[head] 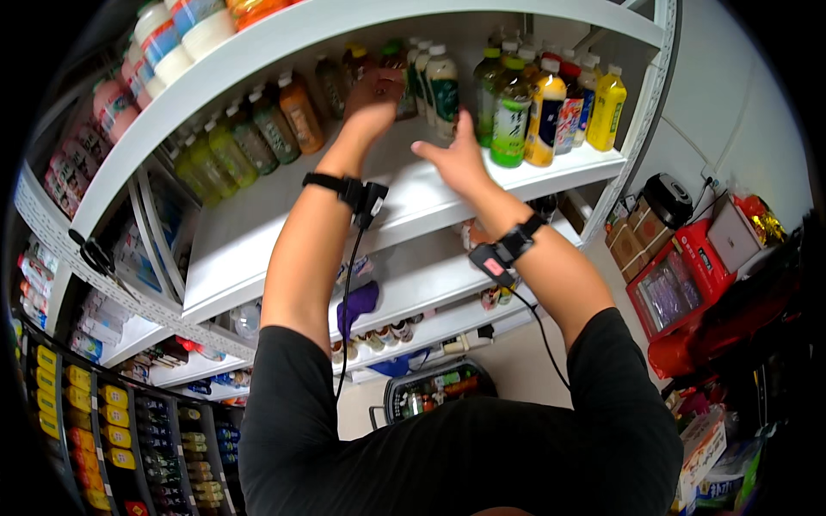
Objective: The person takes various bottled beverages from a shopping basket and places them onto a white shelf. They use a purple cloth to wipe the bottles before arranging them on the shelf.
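Note:
My left hand (376, 97) reaches to the back of a white metal shelf (413, 193), in front of dark bottles with yellow and green caps; whether it grips one is hidden. My right hand (455, 155) is spread, thumb and fingers apart, just in front of a white-capped bottle with a dark green label (443, 90). Right of it stand a green tea bottle (511, 116), a yellow bottle with a dark label (546, 113) and a yellow bottle (606, 109). An orange drink bottle (301, 115) ends the row of upright bottles at the left.
A black basket (439, 390) holding bottles stands on the floor below. Scissors (97, 255) hang at the left shelf post. A purple cloth (357, 306) lies on a lower shelf. Red boxes (677, 277) and a rice cooker (668, 198) are at the right. Cables run from both wrist straps.

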Demonstrator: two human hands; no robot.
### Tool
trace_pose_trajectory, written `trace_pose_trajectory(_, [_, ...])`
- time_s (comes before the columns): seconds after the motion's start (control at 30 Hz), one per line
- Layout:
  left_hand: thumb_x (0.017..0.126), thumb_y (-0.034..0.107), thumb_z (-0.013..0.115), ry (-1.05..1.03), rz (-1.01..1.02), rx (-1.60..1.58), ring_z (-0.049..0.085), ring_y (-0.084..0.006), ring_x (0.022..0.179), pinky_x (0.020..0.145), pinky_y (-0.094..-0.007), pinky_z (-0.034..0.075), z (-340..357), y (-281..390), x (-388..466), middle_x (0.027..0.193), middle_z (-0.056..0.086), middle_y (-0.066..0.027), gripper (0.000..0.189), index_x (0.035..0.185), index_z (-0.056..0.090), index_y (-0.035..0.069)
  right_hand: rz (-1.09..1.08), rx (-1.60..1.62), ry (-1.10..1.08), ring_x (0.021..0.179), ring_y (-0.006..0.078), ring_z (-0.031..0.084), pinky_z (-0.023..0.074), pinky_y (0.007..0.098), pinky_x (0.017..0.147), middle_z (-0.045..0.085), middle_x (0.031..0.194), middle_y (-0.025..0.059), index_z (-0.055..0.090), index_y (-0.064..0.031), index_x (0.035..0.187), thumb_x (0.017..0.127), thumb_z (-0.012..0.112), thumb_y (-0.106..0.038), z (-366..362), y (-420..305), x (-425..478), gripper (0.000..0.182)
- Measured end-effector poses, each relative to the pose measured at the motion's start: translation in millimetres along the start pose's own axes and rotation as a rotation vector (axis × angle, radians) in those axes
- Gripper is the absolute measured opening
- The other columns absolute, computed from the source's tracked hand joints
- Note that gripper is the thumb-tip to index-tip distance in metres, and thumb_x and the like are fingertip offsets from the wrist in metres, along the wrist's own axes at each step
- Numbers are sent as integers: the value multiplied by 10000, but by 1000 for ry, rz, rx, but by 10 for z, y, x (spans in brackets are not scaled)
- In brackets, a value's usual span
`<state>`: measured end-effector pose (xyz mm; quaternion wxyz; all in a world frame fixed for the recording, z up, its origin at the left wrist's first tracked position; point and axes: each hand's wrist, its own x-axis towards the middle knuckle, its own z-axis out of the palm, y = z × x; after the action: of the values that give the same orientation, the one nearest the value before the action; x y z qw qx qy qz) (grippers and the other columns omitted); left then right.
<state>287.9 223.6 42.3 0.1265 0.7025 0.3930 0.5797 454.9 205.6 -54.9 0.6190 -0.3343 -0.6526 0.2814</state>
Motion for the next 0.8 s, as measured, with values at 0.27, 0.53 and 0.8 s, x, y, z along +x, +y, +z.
trace_pose_trajectory(0.27, [961, 278, 553, -39, 312, 828, 664, -336, 975, 848, -427, 526, 571, -942, 1247, 1161, 674, -183, 328, 1157, 675, 45, 96, -292, 276, 1403, 463, 301, 310, 443, 1160, 282, 1520, 299, 134, 34, 1536, 710, 807, -154, 230, 58, 352, 1082])
trace_pose_trajectory(0.53, [905, 321, 535, -120, 32, 721, 588, -436, 1165, 995, -471, 474, 741, -937, 1436, 1222, 640, -247, 461, 1296, 590, 84, 86, -291, 334, 1389, 459, 299, 299, 472, 1158, 281, 1495, 277, 151, 2, 1539, 739, 809, -103, 330, 368, 502, 1041])
trace_pose_trajectory(0.8, [944, 272, 632, 33, 72, 297, 628, -454, 1072, 894, -465, 508, 510, -806, 1001, 1141, 654, -276, 431, 1259, 538, -7, 151, -267, 417, 1306, 462, 398, 373, 488, 1087, 366, 1408, 274, 253, -30, 1505, 757, 812, -168, 494, 165, 559, 943])
